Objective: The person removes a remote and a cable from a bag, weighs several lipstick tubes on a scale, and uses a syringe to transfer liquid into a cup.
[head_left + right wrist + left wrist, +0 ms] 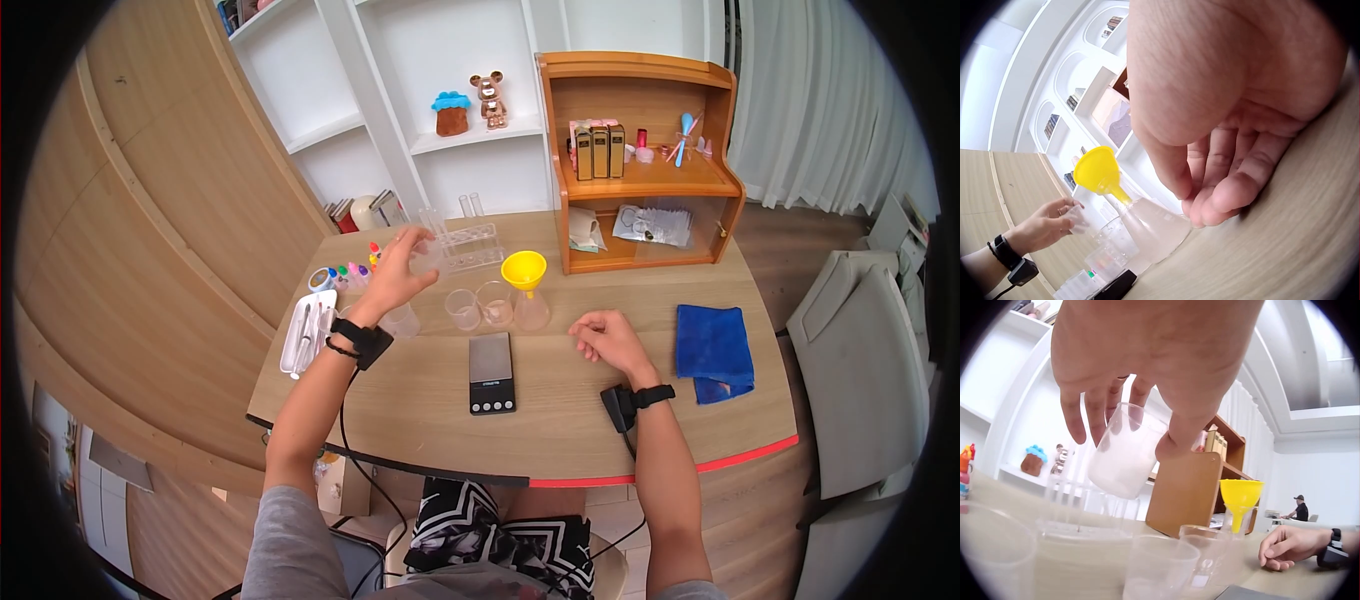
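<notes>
My left hand [398,272] grips a clear plastic cup [1125,462] between thumb and fingers, lifted over the table and tilted in the left wrist view. Whitish cloudiness shows in the cup's lower part. Beneath it stand another plastic cup [1159,565] and a small glass beaker [1205,553]. My right hand [612,342] rests on the table with fingers loosely curled, holding nothing. Left of it, a yellow funnel [524,268] sits in the neck of a conical flask [1154,230]. A black digital scale [491,362] with a grey plate lies between the hands.
Behind the left hand stands a clear rack [470,248] with test tubes. A white tray [294,350] of tools and several colourful small bottles are at the left. A blue cloth [713,345] lies at the right. A wooden shelf unit [640,70] stands at the back.
</notes>
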A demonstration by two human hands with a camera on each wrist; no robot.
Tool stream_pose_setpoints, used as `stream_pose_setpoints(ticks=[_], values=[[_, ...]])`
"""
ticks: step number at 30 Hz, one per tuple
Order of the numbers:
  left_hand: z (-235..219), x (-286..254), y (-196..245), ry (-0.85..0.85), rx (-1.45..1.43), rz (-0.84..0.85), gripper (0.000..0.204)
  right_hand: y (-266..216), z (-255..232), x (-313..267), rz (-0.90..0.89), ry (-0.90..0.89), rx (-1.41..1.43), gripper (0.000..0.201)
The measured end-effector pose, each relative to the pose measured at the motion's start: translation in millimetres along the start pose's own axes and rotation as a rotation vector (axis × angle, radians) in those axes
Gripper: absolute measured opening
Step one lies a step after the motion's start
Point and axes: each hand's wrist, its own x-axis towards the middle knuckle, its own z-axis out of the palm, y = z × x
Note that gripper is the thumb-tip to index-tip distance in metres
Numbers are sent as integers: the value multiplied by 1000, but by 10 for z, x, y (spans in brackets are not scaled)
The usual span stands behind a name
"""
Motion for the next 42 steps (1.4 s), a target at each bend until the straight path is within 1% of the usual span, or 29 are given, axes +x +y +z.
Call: stream_pose_setpoints(ticks=[1, 2, 4, 5, 7, 8, 10, 11, 13, 14, 16, 17, 19, 23, 25, 28, 32, 34, 35, 37, 38, 40, 41, 42], values=[[1, -53, -92, -34, -11, -75, 55, -6, 0, -2, 7, -2, -3, 15], [19, -110, -194, -32, -10, -76, 55, -6, 0, 0, 5, -3, -4, 15], [73, -222, -387, -99, -11, -80, 54, -1, 0, 4, 4, -6, -2, 15], [97, -254, -444, -95, -11, -82, 54, -2, 1, 6, 2, -8, -4, 15], [148, -309, -559, -199, 45, -53, 57, -3, -1, 4, 6, -3, -3, 15], [144, -331, -524, -196, 44, -54, 57, -1, -3, 6, 5, -4, -5, 15], [150, -366, -449, -343, 91, -146, 57, 5, -8, 8, 4, -7, 0, 15], [178, -387, -475, -341, 90, -146, 57, 3, -9, 5, 3, -7, -2, 15], [247, -415, -545, -366, 221, -71, 60, 2, -10, 2, 1, -4, -14, 15], [226, -417, -490, -365, 220, -70, 60, 2, -11, 3, 0, -4, -15, 15], [186, -413, -310, -432, 270, -134, 64, 10, -13, 5, 0, -2, 2, 15], [219, -410, -289, -432, 269, -134, 64, 10, -15, 3, 1, -2, 1, 15], [282, -419, -248, -357, 270, -60, 68, 13, -5, 3, 9, 0, 16, 14], [416, -386, -141, -349, 282, -30, 68, 32, -16, 12, 13, 5, 2, 14], [488, -349, -157, -324, 222, -1, 65, 23, -12, 0, 13, 10, 21, 14], [524, -340, -190, -293, 161, -16, 61, 11, -10, -2, 0, 2, 23, 14], [513, -330, -253, -295, 100, -59, 58, 37, -16, 9, 1, -1, 16, 15], [461, -327, -276, -212, -7, -130, 56, 59, -16, 16, -11, -7, 19, 15], [405, -301, -258, -214, -7, -132, 56, 58, -13, 15, -8, -8, 21, 15], [292, -215, -221, -192, -95, -103, 54, 43, -11, 10, -11, 2, 10, 15], [286, -180, -237, -193, -94, -104, 54, 40, -7, 8, -11, 1, 11, 15], [284, -118, -259, -68, -245, 7, 51, 32, 0, 8, -5, 8, 22, 15], [263, -95, -199, -67, -244, 8, 51, 29, 0, 9, -7, 8, 22, 15], [223, -70, -74, -64, -345, -29, 51, 24, -3, 10, -8, 4, 13, 15]])
